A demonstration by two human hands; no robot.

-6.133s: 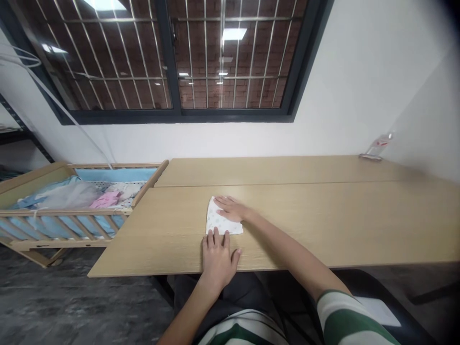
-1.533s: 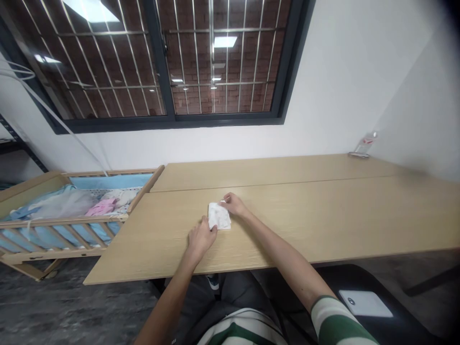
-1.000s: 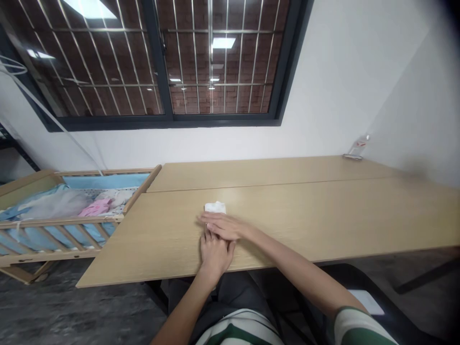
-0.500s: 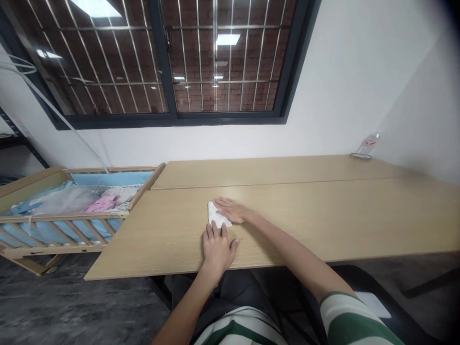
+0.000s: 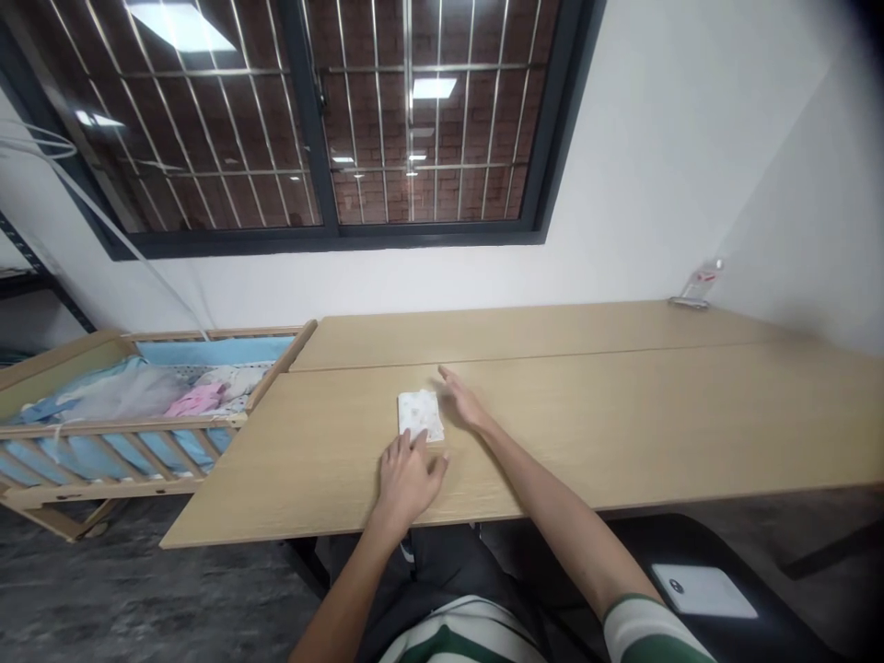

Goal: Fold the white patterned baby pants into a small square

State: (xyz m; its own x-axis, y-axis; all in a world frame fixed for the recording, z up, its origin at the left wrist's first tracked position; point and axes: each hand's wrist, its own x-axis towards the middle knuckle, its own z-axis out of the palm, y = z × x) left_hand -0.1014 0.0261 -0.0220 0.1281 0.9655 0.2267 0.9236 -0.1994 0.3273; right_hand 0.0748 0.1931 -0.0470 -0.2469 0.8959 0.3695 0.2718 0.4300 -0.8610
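A small white folded cloth (image 5: 420, 414) with a faint print lies flat on the wooden table (image 5: 587, 414). My left hand (image 5: 406, 471) rests palm down, its fingertips at the cloth's near edge and its thumb spread to the right. Just right of the cloth is my right hand (image 5: 464, 400), turned on its side with fingers stretched out and pointing away from me. It holds nothing, and a narrow strip of table shows between it and the cloth.
A wooden crib (image 5: 158, 428) with blue lining and pink and white fabrics stands at the left. A clear bottle (image 5: 703, 281) sits in the far right corner. On a black chair (image 5: 639, 543) lies a white phone (image 5: 704, 589). A barred window is ahead.
My right hand has lifted off the cloth and moved right, turning onto its side. My left hand has drawn back slightly toward me. More of the cloth shows.
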